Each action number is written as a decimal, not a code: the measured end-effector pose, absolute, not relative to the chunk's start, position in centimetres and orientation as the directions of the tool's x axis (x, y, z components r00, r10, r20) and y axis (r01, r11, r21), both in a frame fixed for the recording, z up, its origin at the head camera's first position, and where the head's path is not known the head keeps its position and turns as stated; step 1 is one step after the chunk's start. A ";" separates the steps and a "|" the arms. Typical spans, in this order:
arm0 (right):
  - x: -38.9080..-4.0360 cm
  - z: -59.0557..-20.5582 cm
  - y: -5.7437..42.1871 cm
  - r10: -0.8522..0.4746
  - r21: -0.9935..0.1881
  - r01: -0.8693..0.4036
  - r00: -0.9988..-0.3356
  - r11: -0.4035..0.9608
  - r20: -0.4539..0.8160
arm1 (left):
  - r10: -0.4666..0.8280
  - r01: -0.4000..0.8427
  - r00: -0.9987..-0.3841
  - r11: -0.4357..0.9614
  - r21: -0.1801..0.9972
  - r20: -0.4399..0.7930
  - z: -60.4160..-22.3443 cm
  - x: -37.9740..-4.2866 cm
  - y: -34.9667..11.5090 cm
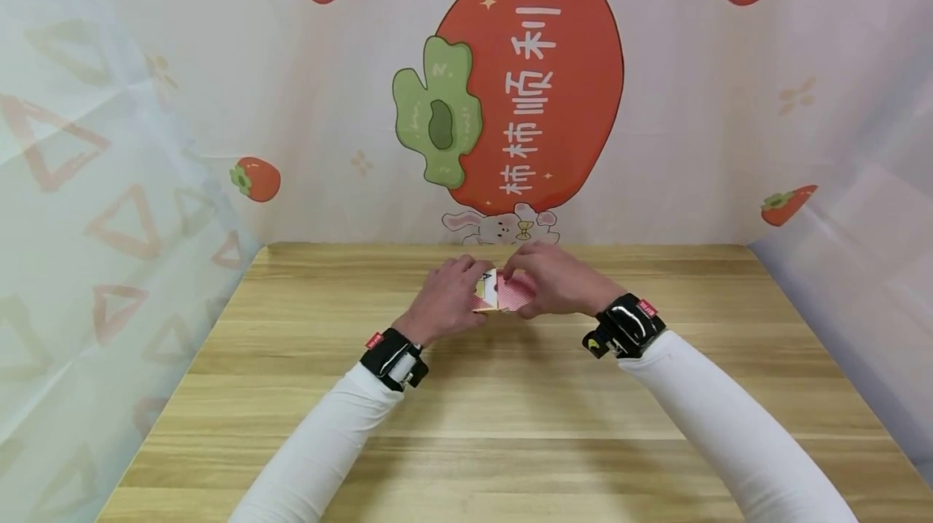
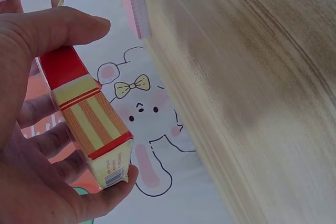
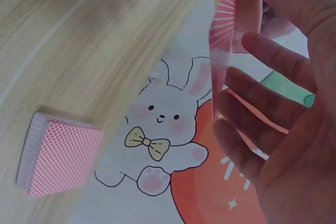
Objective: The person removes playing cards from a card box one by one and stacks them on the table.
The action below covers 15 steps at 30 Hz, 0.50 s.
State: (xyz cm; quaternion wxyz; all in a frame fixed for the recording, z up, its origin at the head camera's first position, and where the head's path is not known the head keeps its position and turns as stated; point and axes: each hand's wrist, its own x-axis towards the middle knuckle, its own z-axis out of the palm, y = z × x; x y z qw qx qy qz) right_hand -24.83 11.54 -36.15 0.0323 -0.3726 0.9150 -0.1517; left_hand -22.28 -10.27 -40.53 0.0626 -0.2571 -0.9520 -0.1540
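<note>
My left hand (image 1: 446,296) grips a card box (image 2: 97,124) with a red end, yellow and orange stripes and a barcode on one end. The thumb lies along one side and the fingers curl behind. A white panel with an "A" (image 1: 490,284) shows beside that hand in the head view. Close by on the right, my right hand (image 1: 557,276) holds a red-and-white patterned playing card (image 3: 221,51) between thumb and fingers. Whether it is one card or several, I cannot tell. A pink-patterned deck of cards (image 3: 63,156) sits on the table near the back edge.
The wooden table (image 1: 510,426) ends at a cloth backdrop (image 1: 350,61) with persimmon and rabbit prints, just beyond my hands. Cloth also hangs along the left and right sides. Black camera straps (image 1: 630,325) circle both wrists.
</note>
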 end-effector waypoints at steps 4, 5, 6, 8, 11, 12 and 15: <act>-25.0 -36.4 11.5 -0.703 -0.308 -0.675 -0.711 0.671 0.025 | 0.477 0.514 -0.857 0.816 0.265 0.196 -40.5 -22.3 -10.3; -25.0 -36.4 11.5 -0.703 -0.312 -0.672 -0.711 0.672 0.018 | 0.478 0.515 -0.857 0.814 0.267 0.195 -40.6 -22.3 -10.3; -25.0 -36.4 11.5 -0.700 -0.313 -0.668 -0.714 0.675 0.011 | 0.478 0.515 -0.857 0.814 0.269 0.195 -40.6 -22.3 -10.4; -25.0 -36.3 11.6 -0.696 -0.311 -0.662 -0.718 0.682 0.000 | 0.477 0.515 -0.857 0.812 0.275 0.198 -40.6 -22.4 -10.5; -25.1 -36.4 12.0 -0.691 -0.303 -0.657 -0.723 0.690 -0.008 | 0.467 0.506 -0.862 0.813 0.288 0.197 -40.8 -22.4 -10.8; -25.1 -36.4 12.2 -0.690 -0.302 -0.656 -0.723 0.692 -0.010 | 0.462 0.501 -0.865 0.815 0.291 0.195 -40.8 -22.5 -10.9; -25.2 -36.3 12.9 -0.688 -0.306 -0.651 -0.726 0.695 -0.016 | 0.450 0.487 -0.873 0.820 0.300 0.187 -41.1 -22.5 -11.2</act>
